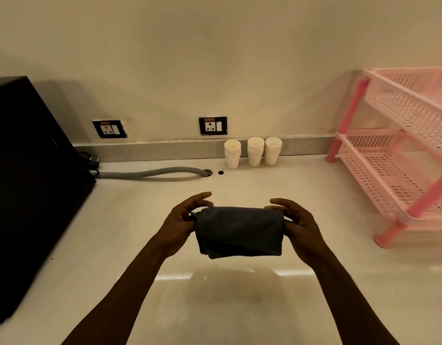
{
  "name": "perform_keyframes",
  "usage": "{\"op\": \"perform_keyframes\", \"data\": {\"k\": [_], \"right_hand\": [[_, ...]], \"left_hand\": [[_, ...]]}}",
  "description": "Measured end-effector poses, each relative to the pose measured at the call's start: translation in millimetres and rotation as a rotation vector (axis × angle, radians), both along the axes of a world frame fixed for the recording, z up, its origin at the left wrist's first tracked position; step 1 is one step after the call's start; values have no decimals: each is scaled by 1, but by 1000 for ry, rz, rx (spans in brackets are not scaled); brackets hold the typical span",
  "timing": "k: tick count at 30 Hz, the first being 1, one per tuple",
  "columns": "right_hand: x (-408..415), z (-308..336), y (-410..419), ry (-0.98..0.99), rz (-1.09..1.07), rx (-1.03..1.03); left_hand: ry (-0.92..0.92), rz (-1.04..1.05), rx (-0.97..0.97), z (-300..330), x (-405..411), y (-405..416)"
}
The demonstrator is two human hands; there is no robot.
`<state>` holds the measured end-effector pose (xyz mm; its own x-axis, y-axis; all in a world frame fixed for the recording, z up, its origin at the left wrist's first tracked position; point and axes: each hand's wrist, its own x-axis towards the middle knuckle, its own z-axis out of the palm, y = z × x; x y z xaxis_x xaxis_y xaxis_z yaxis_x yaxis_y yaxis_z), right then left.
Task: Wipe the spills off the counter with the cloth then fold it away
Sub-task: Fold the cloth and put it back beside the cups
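A dark grey cloth [240, 231], folded into a hanging rectangle, is held up above the cream counter [240, 295] in the middle of the head view. My left hand [182, 220] pinches its upper left corner. My right hand [298, 222] pinches the upper right corner. The lower layers of the cloth hang loose and slightly uneven. I see no spill on the glossy counter surface below.
A large black appliance [28, 183] fills the left side, with a grey hose [150, 173] running to a hole in the counter. Three stacks of white paper cups [254, 151] stand at the back wall. A pink tiered plastic rack [401, 158] stands at the right.
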<state>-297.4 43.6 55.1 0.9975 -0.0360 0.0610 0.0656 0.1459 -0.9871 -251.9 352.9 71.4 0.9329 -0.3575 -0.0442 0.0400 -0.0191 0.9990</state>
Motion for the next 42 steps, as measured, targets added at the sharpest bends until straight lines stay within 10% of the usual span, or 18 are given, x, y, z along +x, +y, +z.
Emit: {"op": "perform_keyframes", "data": {"k": [23,28,38,42], "right_hand": [[-1,17,-47,-10,19,-8],[2,12,-63,104,7,1],[35,6,-114,292,-72,123],[62,-15,-141,277,-101,-76]], "left_hand": [[-309,-212,220,41,16,-36],[-142,-293,333,35,25,-53],[276,-329,-150,15,72,-103],[221,-107,38,-6,104,-151]]}}
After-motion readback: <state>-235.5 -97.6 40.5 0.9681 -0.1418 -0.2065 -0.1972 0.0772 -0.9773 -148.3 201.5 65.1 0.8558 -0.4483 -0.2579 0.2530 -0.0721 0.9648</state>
